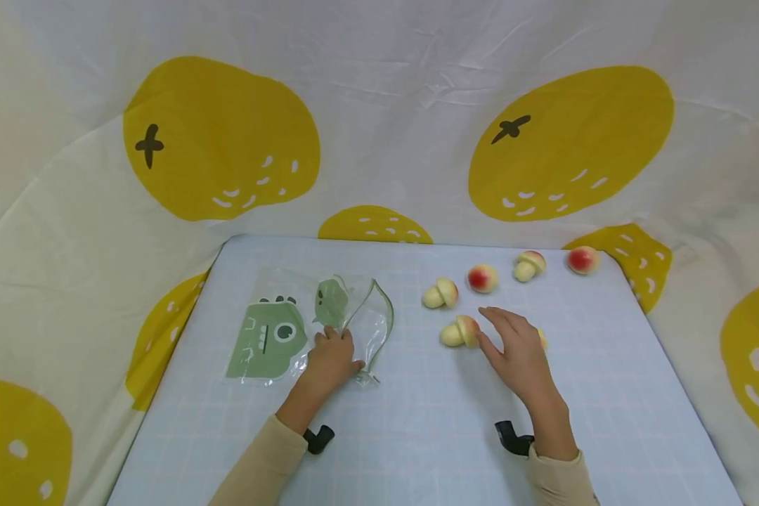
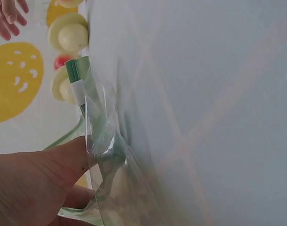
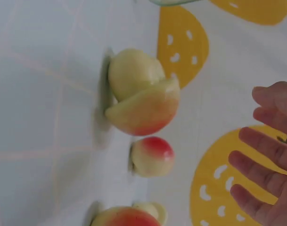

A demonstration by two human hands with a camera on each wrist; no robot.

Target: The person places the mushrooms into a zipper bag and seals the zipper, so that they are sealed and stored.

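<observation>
A clear zip bag (image 1: 243,358) with a green cartoon monster print lies on the left of the table, its green-edged mouth spread toward the right. My left hand (image 1: 332,362) holds the bag near that mouth; in the left wrist view its thumb (image 2: 70,157) lies at the clear plastic, with other fingers below. My right hand (image 1: 519,355) hovers over the table with fingers spread and nothing in them. Close to its fingertips lies a toy mushroom (image 1: 460,332) with a pale stem and reddish cap. Another pale piece (image 1: 542,339) is mostly hidden behind that hand.
Farther back lie more toy mushrooms, one left (image 1: 440,293) and one right (image 1: 530,267), plus two showing red caps (image 1: 483,279) (image 1: 582,260). A white cloth with yellow fruit prints (image 1: 392,140) rises behind the light checked table (image 1: 405,436).
</observation>
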